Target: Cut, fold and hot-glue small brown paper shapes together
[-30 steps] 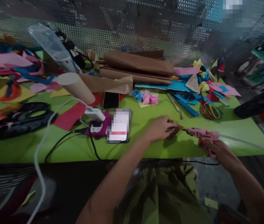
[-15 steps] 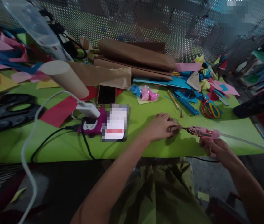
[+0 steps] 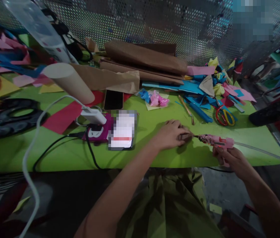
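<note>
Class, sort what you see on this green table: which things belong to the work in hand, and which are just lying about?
In use, it seems:
pink glue gun, in the right hand
clear glue stick, at its back
small brown piece, in the left hand

Lying about, apparently:
scissors
paintbrush
pale tube
dark-screened phone
brown paper

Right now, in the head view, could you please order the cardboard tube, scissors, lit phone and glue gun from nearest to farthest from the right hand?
1. Pink glue gun: held in the right hand.
2. Scissors: beyond that hand, almost straight ahead.
3. Lit phone: well to the left.
4. Cardboard tube: farther left, beyond the phone.
</note>
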Motion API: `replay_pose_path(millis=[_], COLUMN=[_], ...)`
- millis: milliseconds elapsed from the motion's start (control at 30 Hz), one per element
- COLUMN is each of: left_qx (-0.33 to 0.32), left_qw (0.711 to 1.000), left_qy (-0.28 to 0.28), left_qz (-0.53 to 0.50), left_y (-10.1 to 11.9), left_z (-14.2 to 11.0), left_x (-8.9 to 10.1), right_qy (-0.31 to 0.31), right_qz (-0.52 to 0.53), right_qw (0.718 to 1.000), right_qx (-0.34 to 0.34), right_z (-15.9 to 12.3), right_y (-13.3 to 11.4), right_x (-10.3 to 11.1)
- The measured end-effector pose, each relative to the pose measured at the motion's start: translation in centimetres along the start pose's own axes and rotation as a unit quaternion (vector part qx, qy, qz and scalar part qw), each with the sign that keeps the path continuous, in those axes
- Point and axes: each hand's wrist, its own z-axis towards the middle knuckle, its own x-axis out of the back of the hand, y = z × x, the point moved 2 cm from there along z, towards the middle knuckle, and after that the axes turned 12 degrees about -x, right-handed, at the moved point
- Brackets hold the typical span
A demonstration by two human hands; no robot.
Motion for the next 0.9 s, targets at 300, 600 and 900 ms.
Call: replay_pose_path(millis=[300, 600, 900], left_qx=[0.004, 0.007, 0.004], left_qw=[1.0, 1.0, 1.0], left_qy=[-0.006, -0.009, -0.009], left_qz=[-0.006, -0.013, -0.005], left_y=[-0.04, -0.07, -0.09], left_z=[0.06, 0.01, -0.02], left_x=[0.1, 0.11, 0.1], right_qy=[0.015, 0.026, 0.039], right_qz=[-0.015, -0.025, -0.07], right_qw=[1.0, 0.999, 0.997], right_qx=[0.008, 0.008, 0.015], right_z=[0.13, 0.17, 0.16], right_y=[-0.09, -0.09, -0.3], right_x=[0.11, 0.22, 0.44])
